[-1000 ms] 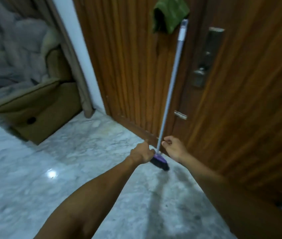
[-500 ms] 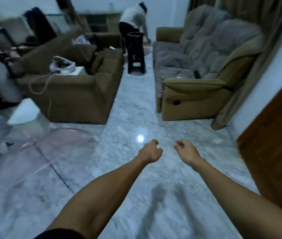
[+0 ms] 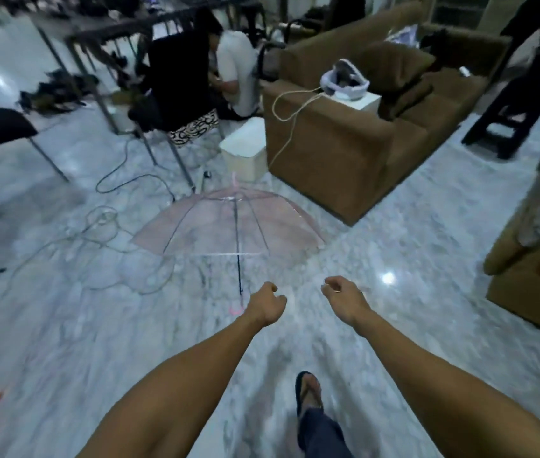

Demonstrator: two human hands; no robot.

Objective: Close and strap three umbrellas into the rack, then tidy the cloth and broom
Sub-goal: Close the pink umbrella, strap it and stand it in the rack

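Marble floor [image 3: 63, 342] ahead holds the open clear pink umbrella [image 3: 229, 223]; our left hand [image 3: 267, 305] and right hand [image 3: 341, 297], loosely curled and empty, should seize its pink handle [image 3: 236, 310] first.

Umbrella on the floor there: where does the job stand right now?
Nothing in this view looks finished: no rack, cloth or broom shows. The clear pink umbrella lies fully open on the marble floor, unstrapped. In hand: nothing. The left hand and right hand hang loosely curled and empty, short of its pink handle. Left: close it, strap it and rack it. Other umbrellas are out of view.
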